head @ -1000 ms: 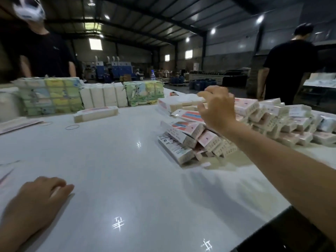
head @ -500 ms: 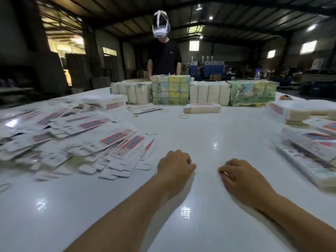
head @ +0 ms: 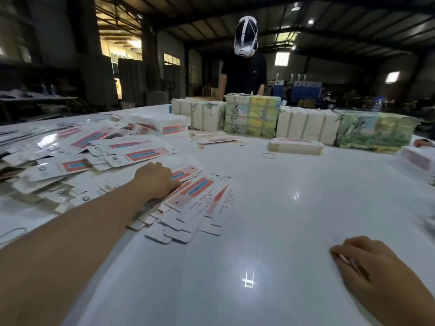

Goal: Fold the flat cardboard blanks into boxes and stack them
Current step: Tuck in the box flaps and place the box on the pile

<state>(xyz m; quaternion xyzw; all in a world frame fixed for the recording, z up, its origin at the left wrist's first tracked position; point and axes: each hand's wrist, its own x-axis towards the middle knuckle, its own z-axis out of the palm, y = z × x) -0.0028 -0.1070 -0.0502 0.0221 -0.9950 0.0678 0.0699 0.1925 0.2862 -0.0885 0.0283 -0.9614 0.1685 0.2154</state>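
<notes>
Many flat blanks (head: 197,191), long axes angled away-right, left hand (head: 156,178) pressing

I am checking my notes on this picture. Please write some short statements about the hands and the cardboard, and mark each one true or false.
1. The left hand rests on the pile of flat cardboard blanks. True.
2. The right hand holds a folded box. False: it lies on the bare white table and holds nothing.
3. A rubber band lies on the table near a small stack of blanks. True.
4. The wrapped bundles stand at the near edge. False: they stand at the far side, before a person in black.
</notes>
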